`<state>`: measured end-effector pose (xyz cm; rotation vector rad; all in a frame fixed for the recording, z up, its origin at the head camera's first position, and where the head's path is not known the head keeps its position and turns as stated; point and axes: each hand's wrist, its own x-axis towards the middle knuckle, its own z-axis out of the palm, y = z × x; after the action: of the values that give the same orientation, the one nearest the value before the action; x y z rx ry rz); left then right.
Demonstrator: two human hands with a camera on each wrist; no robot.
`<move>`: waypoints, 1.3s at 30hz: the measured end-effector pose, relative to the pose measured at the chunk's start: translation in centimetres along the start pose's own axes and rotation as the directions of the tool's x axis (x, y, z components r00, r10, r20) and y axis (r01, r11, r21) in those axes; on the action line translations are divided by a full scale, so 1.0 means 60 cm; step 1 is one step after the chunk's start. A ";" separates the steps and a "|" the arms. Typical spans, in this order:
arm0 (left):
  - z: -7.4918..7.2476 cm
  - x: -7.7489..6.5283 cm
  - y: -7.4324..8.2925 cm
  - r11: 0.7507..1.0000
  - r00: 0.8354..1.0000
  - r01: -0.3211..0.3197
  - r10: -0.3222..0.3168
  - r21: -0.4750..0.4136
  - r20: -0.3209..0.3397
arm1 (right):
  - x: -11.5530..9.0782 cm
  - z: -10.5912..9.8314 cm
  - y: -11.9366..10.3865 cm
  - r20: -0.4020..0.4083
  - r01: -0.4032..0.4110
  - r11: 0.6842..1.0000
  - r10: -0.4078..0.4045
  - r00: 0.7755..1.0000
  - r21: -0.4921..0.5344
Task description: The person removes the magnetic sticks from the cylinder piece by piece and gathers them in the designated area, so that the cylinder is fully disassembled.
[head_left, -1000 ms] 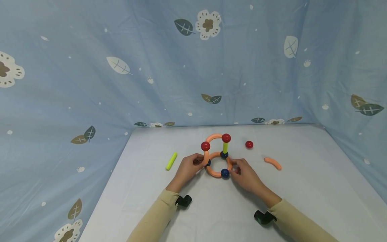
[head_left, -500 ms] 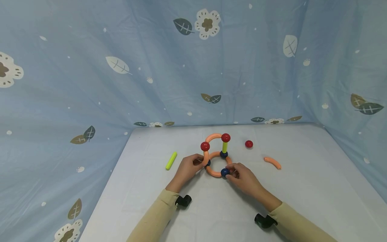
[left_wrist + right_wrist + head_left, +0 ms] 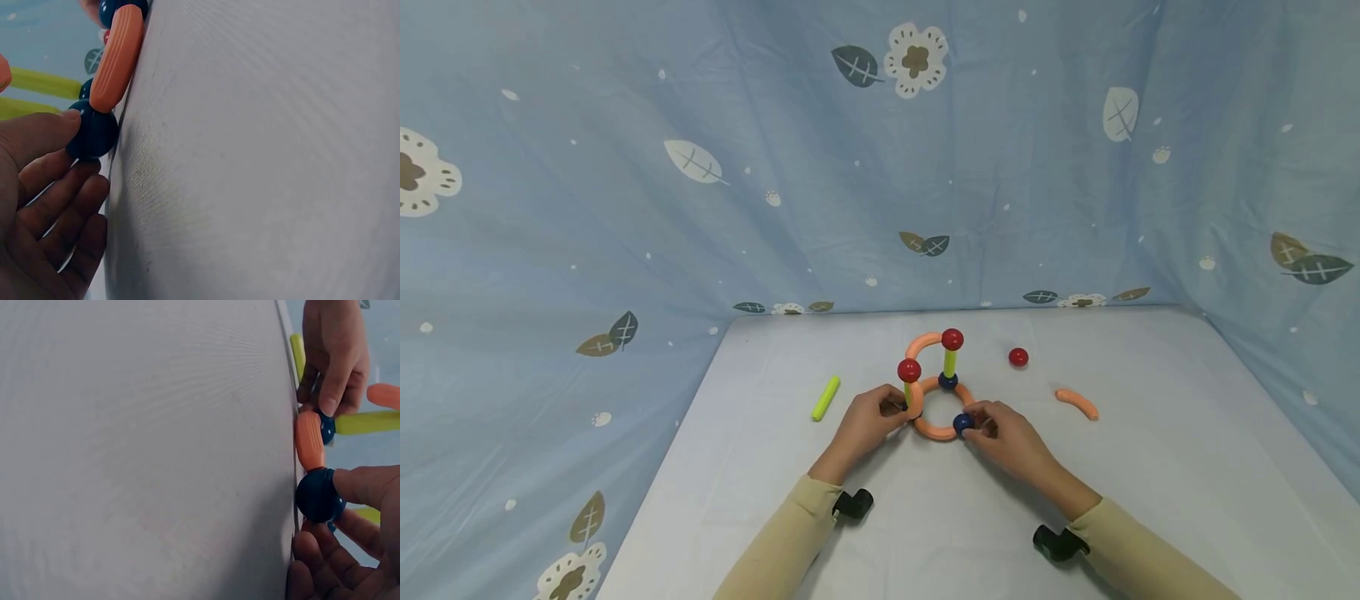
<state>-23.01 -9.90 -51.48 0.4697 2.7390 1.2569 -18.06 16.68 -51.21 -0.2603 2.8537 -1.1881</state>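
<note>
A magnetic stick-and-ball structure stands on the table between both hands. Its base is a ring of curved orange rods (image 3: 936, 432) joined by dark blue balls. Two yellow-green rods (image 3: 950, 363) rise from it to red balls (image 3: 952, 339), which a curved orange rod (image 3: 921, 342) links at the top. Another curved orange rod (image 3: 916, 398) hangs from the nearer red ball (image 3: 909, 370). My left hand (image 3: 868, 421) pinches the left blue ball (image 3: 94, 130) between thumb and fingers. The front blue ball (image 3: 320, 495) is pinched by my right hand (image 3: 1009, 440).
To the left lies a loose yellow-green rod (image 3: 826, 398). A loose red ball (image 3: 1018, 357) and a curved orange rod (image 3: 1077, 404) lie to the right on the white table (image 3: 1150, 467). A patterned blue curtain (image 3: 820, 167) hangs behind.
My right hand has shifted from the ring's right side onto the front blue ball. The structure has turned slightly; its far post moved left, and the nearer yellow-green post now shows.
</note>
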 end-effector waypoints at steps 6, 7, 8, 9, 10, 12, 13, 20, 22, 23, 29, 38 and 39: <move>0.001 -0.003 -0.001 1.000 1.000 -0.014 0.014 0.007 0.015 | 0.004 0.000 0.003 -0.008 0.011 1.000 -0.011 1.000 0.000; 0.001 -0.004 -0.001 1.000 1.000 -0.018 0.018 0.008 0.018 | 0.005 -0.001 0.004 -0.011 0.014 1.000 -0.014 1.000 -0.003; 0.001 -0.005 -0.001 1.000 1.000 -0.015 0.015 0.011 0.022 | 0.006 -0.001 0.005 -0.013 0.018 1.000 -0.018 1.000 -0.005; 0.002 -0.006 0.000 1.000 1.000 -0.012 0.012 0.017 0.025 | 0.008 -0.002 0.007 -0.014 0.022 1.000 -0.022 1.000 -0.006; 0.002 -0.007 0.000 1.000 1.000 -0.013 0.012 0.017 0.028 | 0.009 -0.002 0.008 -0.015 0.021 1.000 -0.021 1.000 -0.006; 0.001 -0.010 0.002 1.000 0.999 -0.008 0.007 0.014 0.035 | 0.012 -0.004 0.010 -0.019 0.018 1.000 -0.018 1.000 -0.009; 0.001 -0.012 0.003 1.000 0.999 -0.014 0.013 0.010 0.037 | 0.013 -0.004 0.011 -0.021 0.017 1.000 -0.017 1.000 -0.012; 0.004 -0.020 0.005 1.000 0.999 -0.012 0.013 -0.019 0.050 | 0.023 -0.010 0.012 -0.026 -0.012 1.000 0.012 1.000 -0.016; 0.006 -0.022 0.004 1.000 0.998 -0.016 0.017 -0.022 0.053 | 0.025 -0.012 0.013 -0.025 -0.018 1.000 0.018 1.000 -0.013; 0.007 -0.023 0.005 1.000 0.998 -0.019 0.020 -0.025 0.055 | 0.026 -0.012 0.013 -0.026 -0.019 1.000 0.019 0.999 -0.013; 0.011 -0.028 0.007 0.998 0.997 -0.058 0.059 -0.034 0.053 | 0.036 -0.012 0.019 -0.052 -0.016 1.000 0.015 0.999 -0.011; 0.017 -0.034 0.015 0.997 0.996 -0.072 0.074 -0.039 0.055 | 0.050 -0.009 0.027 -0.075 -0.029 0.999 0.027 0.997 -0.017; 0.018 -0.034 0.015 0.997 0.996 -0.073 0.075 -0.035 0.055 | 0.051 -0.010 0.027 -0.077 -0.029 1.000 0.027 0.997 -0.014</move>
<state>-20.63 -9.21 -51.59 0.5991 2.6729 1.2828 -21.37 17.69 -51.87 -0.1784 2.9223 -1.1983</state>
